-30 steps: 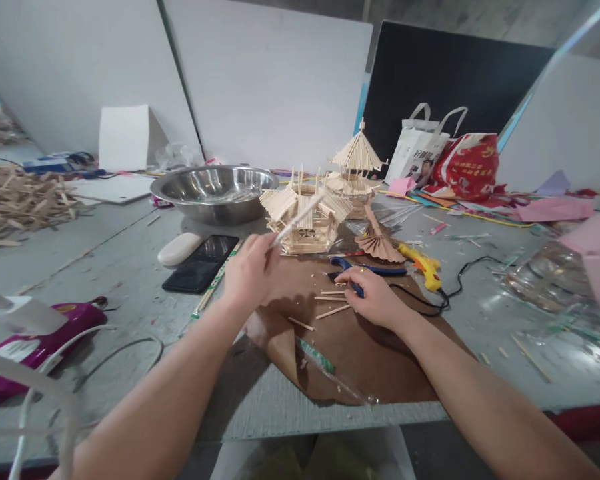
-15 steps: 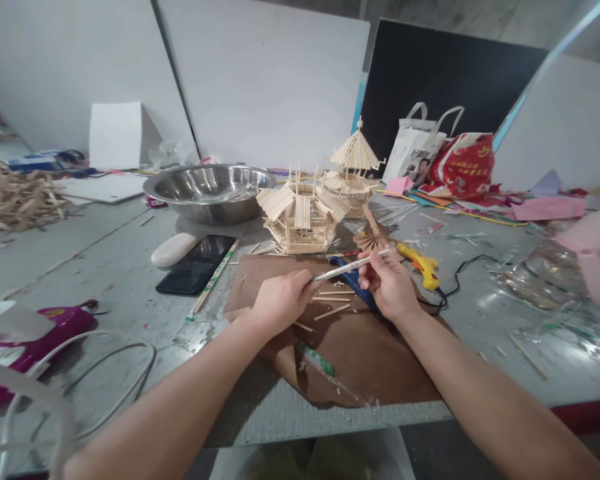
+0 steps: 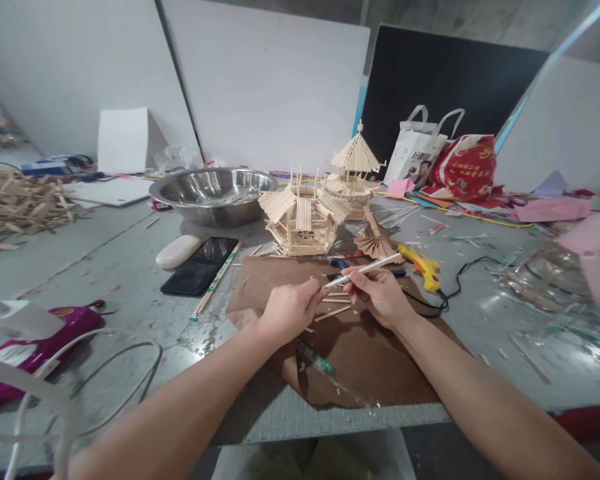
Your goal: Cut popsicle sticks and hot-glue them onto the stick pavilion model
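My left hand (image 3: 293,305) and my right hand (image 3: 377,293) are both closed on a pair of wrapped chopsticks (image 3: 380,263). Its near-left end is pinched in the left fingers, while the right thumb and fingers grip it farther along; the far end points up and right. Beneath both hands lies a sheet of brown paper (image 3: 380,360), with short cut sticks (image 3: 333,313) on it. Partly hidden behind the right hand is a blue-handled tool (image 3: 338,263). A clear wrapper with a green label (image 3: 316,357) rests closer to me.
Behind the paper stand a small stick-built pavilion (image 3: 307,220) and a taller one (image 3: 357,157). A yellow glue gun (image 3: 423,265) lies right, beside a folded paper fan (image 3: 375,241). Leftward are a phone (image 3: 200,267), another chopstick pack (image 3: 215,283), a white case (image 3: 179,252) and a steel basin (image 3: 205,212).
My right hand has slid left along the wrapped chopsticks, closer to my left hand, so more of the far end sticks out. The view has shifted slightly.
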Demonstrator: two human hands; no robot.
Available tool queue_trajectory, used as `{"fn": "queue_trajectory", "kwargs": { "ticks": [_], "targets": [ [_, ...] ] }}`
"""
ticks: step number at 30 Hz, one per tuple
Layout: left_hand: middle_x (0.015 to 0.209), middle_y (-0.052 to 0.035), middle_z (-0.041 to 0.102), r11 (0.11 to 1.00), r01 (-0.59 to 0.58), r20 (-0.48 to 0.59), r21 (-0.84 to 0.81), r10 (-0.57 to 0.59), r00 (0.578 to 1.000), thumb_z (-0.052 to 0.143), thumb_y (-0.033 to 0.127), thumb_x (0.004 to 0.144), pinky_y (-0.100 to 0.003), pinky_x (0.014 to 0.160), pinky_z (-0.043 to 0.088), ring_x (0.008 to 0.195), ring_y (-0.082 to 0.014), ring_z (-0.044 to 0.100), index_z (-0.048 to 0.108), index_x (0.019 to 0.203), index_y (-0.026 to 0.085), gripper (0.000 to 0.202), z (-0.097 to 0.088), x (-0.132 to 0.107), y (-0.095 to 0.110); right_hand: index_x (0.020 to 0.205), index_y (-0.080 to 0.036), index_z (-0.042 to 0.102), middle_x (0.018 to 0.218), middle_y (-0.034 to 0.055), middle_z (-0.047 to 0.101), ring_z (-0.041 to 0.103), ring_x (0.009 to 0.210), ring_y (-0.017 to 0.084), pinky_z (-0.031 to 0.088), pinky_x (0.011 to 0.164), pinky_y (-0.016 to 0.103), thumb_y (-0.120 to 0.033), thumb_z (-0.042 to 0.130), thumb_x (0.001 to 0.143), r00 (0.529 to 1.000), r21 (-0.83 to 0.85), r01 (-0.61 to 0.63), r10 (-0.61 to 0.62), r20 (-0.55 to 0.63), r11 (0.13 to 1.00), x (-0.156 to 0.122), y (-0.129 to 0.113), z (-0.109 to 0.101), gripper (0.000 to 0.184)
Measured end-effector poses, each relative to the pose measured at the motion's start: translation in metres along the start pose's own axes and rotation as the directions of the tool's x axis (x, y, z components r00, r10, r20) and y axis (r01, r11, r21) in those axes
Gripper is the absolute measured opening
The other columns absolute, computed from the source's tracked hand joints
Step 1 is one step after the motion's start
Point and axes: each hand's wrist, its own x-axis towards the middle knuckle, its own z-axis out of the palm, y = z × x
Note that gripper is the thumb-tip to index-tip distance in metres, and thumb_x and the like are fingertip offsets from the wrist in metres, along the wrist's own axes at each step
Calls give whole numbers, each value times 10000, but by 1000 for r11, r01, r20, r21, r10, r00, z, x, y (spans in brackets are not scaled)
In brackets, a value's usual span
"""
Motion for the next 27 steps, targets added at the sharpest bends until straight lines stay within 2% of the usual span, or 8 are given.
{"fn": "queue_trajectory", "kwargs": {
  "ticks": [6, 12, 15, 17, 23, 27],
  "targets": [
    [574, -18, 579, 1000, -12, -5, -6, 12, 1000, 267, 364, 843, -222, 475, 289, 562, -155, 553, 502, 706, 200, 318, 2, -1, 4, 726, -172, 677, 531, -14, 632, 510, 400, 71, 412, 404, 194, -292, 669, 614, 998, -48, -28, 31, 53, 998, -1, 8, 2, 164],
    [623, -29, 600, 997, -66, -8, 36, 66, 998, 234, 397, 850, -227, 488, 296, 585, -162, 560, 520, 746, 198, 364, -1, 5, -6, 763, -166, 665, 568, -23, 610, 500, 401, 55, 384, 393, 178, -313, 643, 649, 998, -72, 1, 3, 63, 997, 0, 9, 2, 188],
    [613, -26, 588, 998, -32, -16, 48, 33, 999, 232, 416, 846, -228, 487, 283, 576, -158, 549, 519, 702, 195, 390, -5, 9, -14, 761, -163, 649, 571, -30, 573, 482, 376, 51, 345, 348, 178, -397, 564, 706, 995, 16, 90, -89, -50, 996, 4, 4, -4, 254],
    [600, -23, 577, 999, -13, -22, 48, 14, 1000, 233, 431, 841, -226, 484, 269, 564, -151, 536, 516, 674, 193, 405, -6, 10, -20, 727, -159, 633, 549, -37, 548, 473, 365, 52, 332, 334, 178, -402, 555, 708, 974, 49, 167, -157, -163, 985, 9, 0, -10, 257],
    [605, -20, 570, 1000, 4, -32, 12, -4, 999, 229, 472, 826, -229, 486, 261, 558, -143, 506, 531, 651, 190, 449, -9, 13, -37, 660, -143, 583, 504, -54, 516, 437, 337, 39, 314, 322, 174, -351, 614, 641, 883, 0, 265, -243, -402, 964, 22, -5, -25, 211],
    [584, -12, 561, 998, 52, -55, -19, -53, 997, 202, 503, 818, -222, 509, 287, 561, -131, 496, 544, 624, 190, 502, -14, 17, -54, 642, -156, 549, 473, -75, 495, 424, 328, 41, 318, 325, 180, -378, 620, 607, 789, 20, 331, -265, -554, 943, 28, -12, -37, 235]
  ]
}}
